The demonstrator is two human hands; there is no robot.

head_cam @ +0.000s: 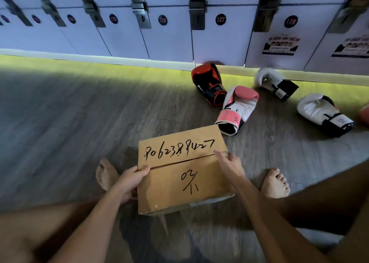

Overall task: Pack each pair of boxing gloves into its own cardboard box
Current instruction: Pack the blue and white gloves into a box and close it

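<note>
A closed cardboard box with black handwritten numbers on its top flaps is held above the floor between my feet. My left hand grips its left edge and my right hand grips its right edge. Beyond the box several gloves lie on the floor: a black and orange glove, a pink and white glove, a white and black glove and a second white and black glove. A pink sliver shows at the right edge; what it is cannot be told.
A row of pale numbered lockers runs along the back, with a lit yellow-green strip at its foot. The floor is grey wood planking. My bare feet flank the box, and my legs fill the lower corners.
</note>
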